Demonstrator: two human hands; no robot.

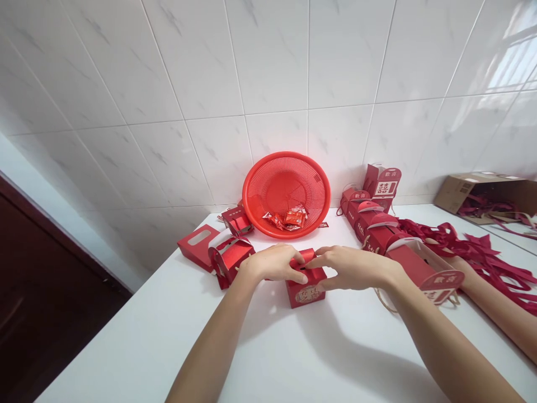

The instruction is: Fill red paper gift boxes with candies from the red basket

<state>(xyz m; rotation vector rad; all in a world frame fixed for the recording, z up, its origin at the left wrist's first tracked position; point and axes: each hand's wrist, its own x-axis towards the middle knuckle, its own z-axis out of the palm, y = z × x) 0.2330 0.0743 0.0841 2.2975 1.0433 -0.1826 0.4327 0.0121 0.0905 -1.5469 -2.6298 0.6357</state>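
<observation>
A small red gift box (306, 295) with a pale gold emblem on its front stands upright on the white table. My left hand (277, 264) is closed on its top left side, thumb and fingers bent at the upper flaps. From the right, my right hand (351, 268) grips the same box, with the thumb low near the front corner and the index finger on top. Part of the box top is hidden by my fingers. Just behind it, a red plastic basket (287, 162) leans against the wall with several red-wrapped packets (295, 217) inside.
Several red boxes (232, 256) lie to the left. More stand in a row (380, 228) on the right, beside dark red ribbons (474, 252). Another person's forearm (497, 308) reaches in there. An open cardboard carton (457, 193) stands far right, near the tiled wall (277, 67).
</observation>
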